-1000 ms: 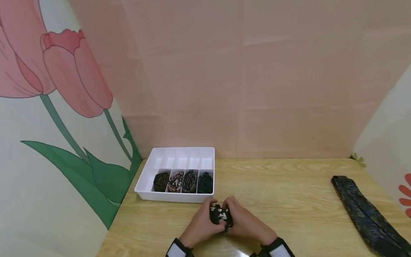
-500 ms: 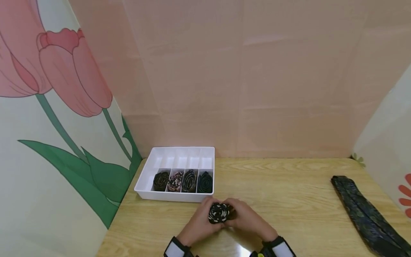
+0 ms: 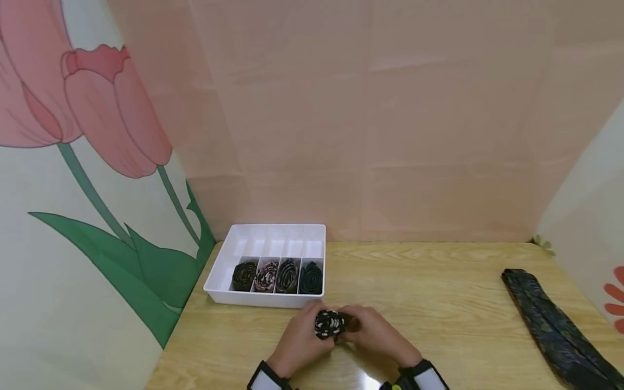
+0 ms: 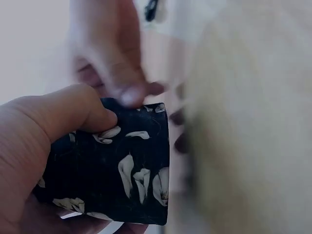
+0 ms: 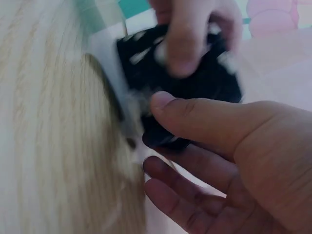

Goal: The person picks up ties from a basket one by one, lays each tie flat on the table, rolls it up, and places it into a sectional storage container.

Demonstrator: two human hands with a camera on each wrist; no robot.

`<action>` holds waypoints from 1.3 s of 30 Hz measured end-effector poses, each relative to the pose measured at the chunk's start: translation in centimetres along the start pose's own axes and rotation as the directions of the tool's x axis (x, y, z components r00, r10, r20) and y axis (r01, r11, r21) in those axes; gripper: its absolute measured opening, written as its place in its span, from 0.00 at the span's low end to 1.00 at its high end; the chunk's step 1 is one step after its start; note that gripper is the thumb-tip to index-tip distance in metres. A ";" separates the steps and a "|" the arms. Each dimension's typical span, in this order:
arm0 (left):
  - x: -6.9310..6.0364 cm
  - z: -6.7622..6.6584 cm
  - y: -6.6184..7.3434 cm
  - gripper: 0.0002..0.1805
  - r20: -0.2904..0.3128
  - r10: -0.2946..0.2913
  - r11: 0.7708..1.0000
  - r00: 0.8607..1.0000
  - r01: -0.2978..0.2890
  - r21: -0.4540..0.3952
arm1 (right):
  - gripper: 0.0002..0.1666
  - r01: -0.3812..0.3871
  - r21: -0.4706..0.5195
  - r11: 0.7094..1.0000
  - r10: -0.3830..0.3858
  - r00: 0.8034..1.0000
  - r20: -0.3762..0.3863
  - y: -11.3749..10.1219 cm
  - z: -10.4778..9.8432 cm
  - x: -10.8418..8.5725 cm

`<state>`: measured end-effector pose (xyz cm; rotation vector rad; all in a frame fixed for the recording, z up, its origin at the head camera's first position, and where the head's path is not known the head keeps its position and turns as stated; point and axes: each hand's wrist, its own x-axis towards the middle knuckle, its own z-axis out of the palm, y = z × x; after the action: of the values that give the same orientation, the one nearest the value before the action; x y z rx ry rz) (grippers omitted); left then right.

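A rolled black necktie with white floral figures point(image 3: 328, 324) is held between both hands over the near part of the table, its coiled end facing up in the head view. My left hand point(image 3: 298, 342) grips the roll from the left. In the left wrist view its thumb lies on the patterned fabric point(image 4: 131, 165) and its fingers pass underneath. From the other side my right hand point(image 3: 377, 333) pinches the roll's edge. The right wrist view shows that thumb point(image 5: 195, 117) on the cloth, with the index finger below it and the other fingers loosely bent.
A white divided box point(image 3: 265, 299) stands just beyond the hands, with several rolled neckties point(image 3: 287, 276) in its front compartments. At the right lies a long dark patterned necktie point(image 3: 556, 325), stretched along the wooden table point(image 3: 419, 287). A pinkish backdrop point(image 3: 365, 135) rises behind.
The roll has been turned so that its spiral end now faces up. It has then shifted slightly left within the hands. The box and the long necktie stay put.
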<state>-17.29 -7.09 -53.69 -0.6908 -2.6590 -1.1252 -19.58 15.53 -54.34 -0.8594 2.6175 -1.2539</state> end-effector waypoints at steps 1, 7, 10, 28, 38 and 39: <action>0.0 -0.4 0.1 0.28 -0.015 -0.012 1.000 1.000 0.012 0.009 | 0.22 -0.009 0.011 1.000 0.009 1.000 0.007 0.1 0.0 0.0; 0.5 -4.6 0.6 0.30 -0.122 -0.135 0.990 0.983 0.140 0.029 | 0.21 -0.056 0.058 0.997 0.053 0.997 0.055 0.3 -0.1 -0.1; 0.9 -7.1 0.2 0.31 -0.187 -0.202 0.977 0.961 0.210 0.025 | 0.21 -0.077 0.071 0.995 0.072 0.995 0.067 0.4 -0.1 -0.1; 1.6 -16.4 -9.5 0.28 -0.568 -0.321 0.922 0.758 0.386 -0.005 | 0.17 -0.108 0.171 0.979 0.101 0.994 0.050 1.2 0.4 0.2; 1.4 -15.6 -11.6 0.29 -0.624 -0.304 0.900 0.719 0.433 0.060 | 0.16 -0.104 0.160 0.982 0.100 0.994 0.037 1.5 0.6 0.1; 1.5 -15.4 -11.7 0.29 -0.619 -0.307 0.896 0.722 0.439 0.067 | 0.16 -0.103 0.161 0.982 0.098 0.995 0.036 1.5 0.6 0.1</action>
<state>-24.51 -24.67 -49.83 0.2485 -2.3344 -0.9111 -20.10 15.82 -55.88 -0.7029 2.4611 -1.3943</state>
